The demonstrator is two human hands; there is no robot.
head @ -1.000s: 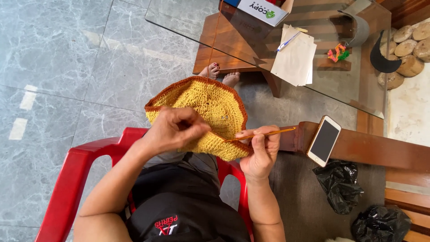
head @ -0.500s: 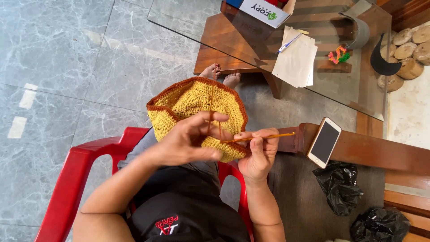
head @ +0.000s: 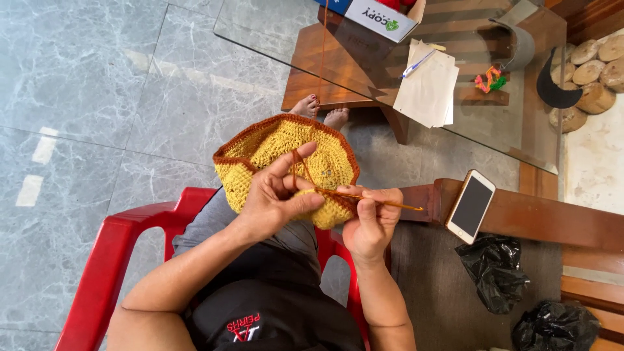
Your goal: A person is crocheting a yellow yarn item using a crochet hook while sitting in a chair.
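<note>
fingers of left hand pinch yellow crochet piece rim; right hand grips hook.

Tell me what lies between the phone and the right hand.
In the head view, the free end of the crochet hook points from the right hand toward the phone; beyond its tip, only the wooden armrest.
</note>
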